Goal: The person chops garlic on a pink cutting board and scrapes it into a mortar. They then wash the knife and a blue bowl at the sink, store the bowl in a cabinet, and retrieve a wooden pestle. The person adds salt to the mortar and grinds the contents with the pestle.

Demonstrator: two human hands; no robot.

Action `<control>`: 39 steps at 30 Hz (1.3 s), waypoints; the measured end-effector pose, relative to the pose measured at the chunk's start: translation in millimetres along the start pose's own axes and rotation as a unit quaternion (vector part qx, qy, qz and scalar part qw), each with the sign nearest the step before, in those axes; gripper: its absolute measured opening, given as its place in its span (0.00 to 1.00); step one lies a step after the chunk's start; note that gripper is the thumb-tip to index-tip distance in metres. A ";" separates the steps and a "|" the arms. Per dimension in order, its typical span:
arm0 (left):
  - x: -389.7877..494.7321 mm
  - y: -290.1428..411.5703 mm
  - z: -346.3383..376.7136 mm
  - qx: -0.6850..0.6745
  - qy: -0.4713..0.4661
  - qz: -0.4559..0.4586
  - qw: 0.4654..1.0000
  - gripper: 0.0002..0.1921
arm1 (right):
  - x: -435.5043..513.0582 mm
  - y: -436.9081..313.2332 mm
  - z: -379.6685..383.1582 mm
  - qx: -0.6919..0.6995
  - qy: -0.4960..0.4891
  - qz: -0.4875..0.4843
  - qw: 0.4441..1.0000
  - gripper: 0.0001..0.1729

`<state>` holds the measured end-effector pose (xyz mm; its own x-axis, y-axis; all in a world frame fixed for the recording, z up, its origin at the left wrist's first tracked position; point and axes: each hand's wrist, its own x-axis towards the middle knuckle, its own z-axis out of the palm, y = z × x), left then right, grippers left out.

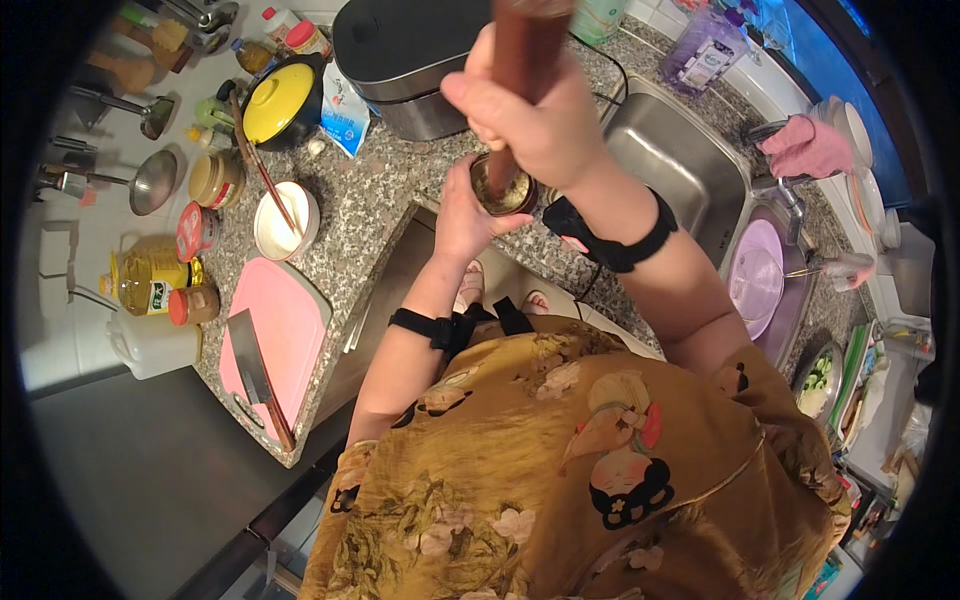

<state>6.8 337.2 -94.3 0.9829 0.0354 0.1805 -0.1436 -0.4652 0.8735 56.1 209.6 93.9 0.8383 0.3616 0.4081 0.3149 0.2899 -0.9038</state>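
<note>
My right hand (pixel 559 131) is wrapped around a thick brown wooden pestle (pixel 529 52), held upright above the counter. The pestle's lower end goes down into a small dark round bowl (pixel 531 201), where pale crushed bits lie. Steadying that bowl, my left hand (pixel 466 214) curls around its left and front sides with the thumb along the near edge. My right hand and the pestle hide part of the bowl's rim.
A stainless sink (pixel 675 150) lies to the right, a black rice cooker (pixel 416 112) behind. Leftward stand a white bowl (pixel 300 244) with chopsticks, a yellow-lidded pot (pixel 279 103) and a pink cutting board (pixel 281 315). A cleaver (pixel 251 356) rests on the board.
</note>
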 end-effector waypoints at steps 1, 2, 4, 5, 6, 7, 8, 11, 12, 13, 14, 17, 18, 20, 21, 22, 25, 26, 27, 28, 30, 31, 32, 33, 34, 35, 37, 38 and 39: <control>-2.3 0.1 0.7 0.004 0.007 0.009 1.000 0.54 | -2.2 -4.5 -0.3 0.014 0.006 -0.021 1.000 0.16; -3.8 0.0 1.5 -0.005 0.004 -0.001 1.000 0.54 | -2.4 -0.9 -0.5 0.014 0.001 -0.013 1.000 0.16; 4.4 5.1 1.2 -0.021 -0.005 -0.005 1.000 0.55 | -4.8 25.0 -1.1 -0.043 0.012 0.012 0.999 0.15; 8.0 5.2 1.3 -0.030 -0.006 -0.003 1.000 0.55 | -3.1 25.0 -1.1 -0.052 0.014 0.009 0.998 0.15; 5.5 2.4 1.1 -0.036 -0.008 -0.005 0.999 0.55 | -2.3 23.9 -0.1 -0.041 0.006 0.013 0.999 0.16; 3.6 -0.3 0.9 -0.043 -0.011 -0.007 0.999 0.55 | 0.0 20.9 0.7 -0.030 -0.002 0.017 0.999 0.16; 2.6 -2.9 1.4 -0.040 -0.010 -0.025 0.999 0.55 | 2.3 17.0 1.6 -0.019 -0.010 0.021 1.000 0.16; 2.3 -1.1 0.8 0.000 0.008 -0.005 1.000 0.55 | 0.3 -0.6 -1.7 0.042 0.011 0.002 0.999 0.16; 1.4 -8.9 3.2 -0.011 -0.008 -0.042 0.999 0.55 | -2.8 10.5 -5.4 0.043 0.001 -0.001 0.999 0.15; 2.6 -4.3 2.7 -0.012 -0.009 -0.033 0.999 0.55 | -5.8 18.1 -5.8 0.021 0.001 -0.024 0.999 0.12; 2.3 0.5 2.2 -0.014 -0.011 -0.023 1.000 0.55 | -8.1 24.9 -5.1 0.000 0.001 -0.047 0.999 0.10; -2.0 4.2 0.6 -0.001 -0.010 -0.021 1.000 0.55 | -8.0 24.1 -6.9 -0.016 -0.011 -0.052 0.998 0.11; -3.0 5.1 -0.1 0.012 -0.006 -0.023 1.000 0.55 | -5.9 16.3 -7.4 -0.015 -0.010 -0.048 0.999 0.11; 0.0 5.6 -0.4 0.015 0.004 -0.021 1.000 0.56 | -4.7 2.2 -9.0 -0.013 -0.012 -0.074 0.997 0.11; -1.6 4.0 2.4 -0.003 0.003 -0.023 1.000 0.56 | -8.9 9.3 -8.5 -0.020 -0.004 -0.070 0.997 0.11; 1.8 1.5 3.5 -0.020 0.004 -0.021 1.000 0.56 | -10.7 19.5 -6.2 -0.027 0.003 -0.070 0.997 0.11; 0.6 -7.1 2.3 -0.057 -0.001 -0.012 0.998 0.57 | -10.9 16.4 1.8 -0.061 0.006 -0.051 0.997 0.11; -2.9 -9.7 6.2 -0.059 -0.002 -0.004 0.998 0.57 | -9.9 12.9 2.1 -0.060 0.003 -0.041 0.997 0.11; -1.0 -12.9 7.3 -0.057 -0.001 0.006 0.998 0.57 | -5.7 10.1 3.1 -0.055 0.001 -0.036 0.998 0.11; -2.6 -8.4 4.9 -0.034 0.004 0.005 0.999 0.57 | -6.5 -4.9 5.7 -0.063 -0.003 -0.076 0.995 0.11; 2.2 -1.3 -0.8 0.014 0.013 0.014 1.000 0.57 | -6.5 -8.3 2.6 -0.010 -0.038 -0.088 0.995 0.11; 2.9 3.2 -2.4 0.032 0.009 0.002 0.999 0.57 | -6.5 -4.9 3.1 -0.003 -0.051 -0.086 0.995 0.11; 0.9 7.3 -4.1 0.044 0.012 -0.011 0.999 0.57 | -8.2 8.9 8.8 -0.022 -0.017 -0.057 0.998 0.11; 2.0 11.1 -3.8 0.052 0.010 -0.018 0.998 0.57 | -8.5 23.1 11.1 -0.046 0.022 -0.030 0.998 0.12; 1.0 11.7 -4.4 0.045 0.008 -0.019 0.999 0.57 | -7.6 24.9 10.6 -0.059 0.002 -0.026 0.998 0.12; 1.4 11.0 -4.4 0.042 0.010 -0.020 0.999 0.57 | -5.3 22.7 10.3 -0.077 -0.023 -0.026 0.996 0.12; 1.7 10.8 -6.8 0.057 0.011 -0.038 0.998 0.57 | -1.6 15.1 14.6 -0.038 -0.021 -0.001 0.999 0.12; -0.2 9.1 -6.9 0.069 0.023 -0.030 0.997 0.57 | -0.4 6.6 15.9 0.004 -0.022 -0.027 0.999 0.11; -6.6 12.1 -4.7 0.076 0.032 -0.024 0.996 0.58 | -3.8 -2.1 14.0 0.044 -0.021 -0.047 0.998 0.11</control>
<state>-2.0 335.4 -82.8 0.9784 0.1149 0.1719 -0.0720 -0.5898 0.8043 46.0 220.1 96.1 0.7873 0.3655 0.4966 0.3484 0.4008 -0.8473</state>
